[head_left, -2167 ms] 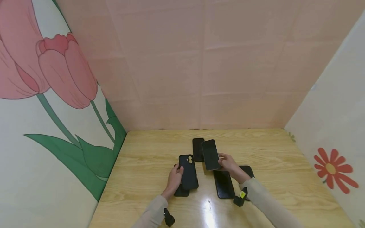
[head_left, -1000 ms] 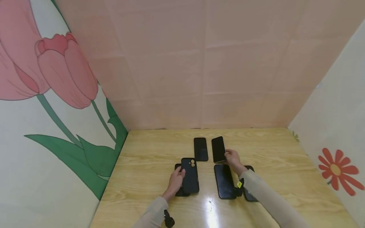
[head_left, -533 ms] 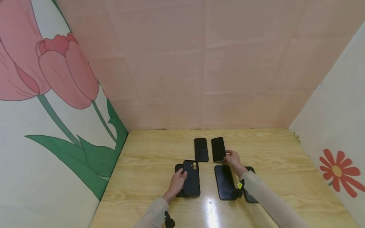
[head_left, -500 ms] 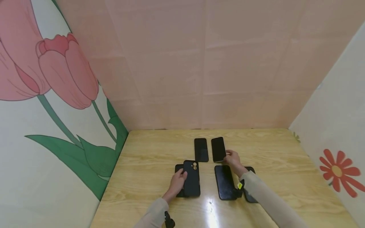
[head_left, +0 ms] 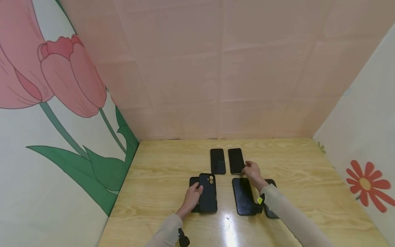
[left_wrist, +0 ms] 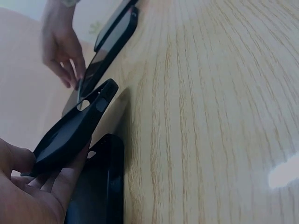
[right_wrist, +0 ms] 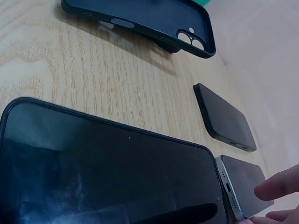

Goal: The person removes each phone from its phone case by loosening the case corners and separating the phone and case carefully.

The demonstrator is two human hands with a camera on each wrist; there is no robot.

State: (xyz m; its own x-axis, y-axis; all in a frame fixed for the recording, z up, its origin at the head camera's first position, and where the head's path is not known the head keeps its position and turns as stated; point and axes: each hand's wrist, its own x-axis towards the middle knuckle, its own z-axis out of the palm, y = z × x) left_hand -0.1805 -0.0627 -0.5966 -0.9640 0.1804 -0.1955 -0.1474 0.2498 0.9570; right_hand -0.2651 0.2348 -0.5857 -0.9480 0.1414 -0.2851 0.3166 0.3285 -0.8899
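My left hand [head_left: 192,197] holds a black phone case [head_left: 208,197] by its left edge, thumb on its back and fingers inside; two camera holes show near its top. The left wrist view shows this case tilted above another black case [left_wrist: 96,186] lying on the table. My right hand [head_left: 252,172] is at the lower right corner of a dark phone [head_left: 236,159], which lies flat at the back. In the right wrist view, the thumb [right_wrist: 278,183] is raised above that phone's screen, and the other fingers are beside its lower corner, partly cut off.
A dark phone [head_left: 217,161] lies left of the one by my right hand. Nearer me is a larger black phone [head_left: 242,195]. Another black phone-shaped thing [head_left: 271,213] is partly hidden under my right forearm. Everything lies on a wooden table [head_left: 160,161] against a pink-covered wall.
My right hand has carried the phone right and set it down flat at the back; its fingers have since loosened. My left hand has shifted the case slightly right and toward me.
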